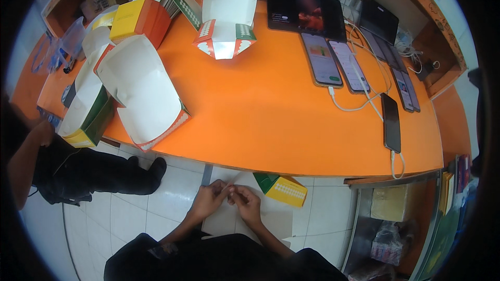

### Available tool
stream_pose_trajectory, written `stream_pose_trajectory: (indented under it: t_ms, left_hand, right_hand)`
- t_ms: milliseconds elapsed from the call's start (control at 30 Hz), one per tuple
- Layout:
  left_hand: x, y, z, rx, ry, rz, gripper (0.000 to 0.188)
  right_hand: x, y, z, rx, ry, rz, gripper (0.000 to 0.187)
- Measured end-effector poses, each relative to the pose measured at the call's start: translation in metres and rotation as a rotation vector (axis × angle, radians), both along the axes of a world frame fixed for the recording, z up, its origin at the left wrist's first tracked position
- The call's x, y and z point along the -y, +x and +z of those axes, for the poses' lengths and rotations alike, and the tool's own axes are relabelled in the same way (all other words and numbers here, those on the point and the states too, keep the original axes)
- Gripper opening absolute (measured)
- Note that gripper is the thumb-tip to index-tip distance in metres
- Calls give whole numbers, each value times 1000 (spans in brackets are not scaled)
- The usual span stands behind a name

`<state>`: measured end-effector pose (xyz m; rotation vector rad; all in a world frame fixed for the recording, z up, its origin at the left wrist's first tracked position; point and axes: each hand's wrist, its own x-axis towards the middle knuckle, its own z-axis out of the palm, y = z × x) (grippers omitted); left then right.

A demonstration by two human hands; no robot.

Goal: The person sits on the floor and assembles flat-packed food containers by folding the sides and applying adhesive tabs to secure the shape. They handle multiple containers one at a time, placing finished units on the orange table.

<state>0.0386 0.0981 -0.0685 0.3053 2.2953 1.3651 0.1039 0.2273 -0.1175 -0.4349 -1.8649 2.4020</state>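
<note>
In front of my body, just below the table's near edge, I hold a partly folded cardboard food box (284, 190). Its green and yellow printed side points to the right, and its white inner panels spread under my hands. My left hand (209, 199) is closed, fingertips pinching an edge of the carton. Close beside it, my right hand (247, 204) is also closed, its fingers bent against the same edge. The exact tab between the fingertips is too small to make out.
On the orange table (245, 119) stand an open white-lined box (229, 5) and more folded boxes (143, 93) at left. Several phones with white cables, including a black phone (391, 122), lie at right. Another person's leg (104, 174) is at left; a shelf (383, 177) stands lower right.
</note>
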Motion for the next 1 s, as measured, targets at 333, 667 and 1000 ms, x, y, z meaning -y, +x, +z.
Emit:
stream_pose_trajectory:
  t_ms: [333, 667, 1000]
  left_hand:
    - [-4, -1, -5, -44, 29, -24, 25]
    - [-15, -2, -4, -147, -7, -33, 27]
    - [-5, -11, -2, -156, 30, -196, 22]
  right_hand:
    - [-8, 0, -10, 79, -1, 70, 16]
    - [-5, -2, -13, -12, 96, 35, 15]
    - [-8, -9, -9, 6, -134, -6, 9]
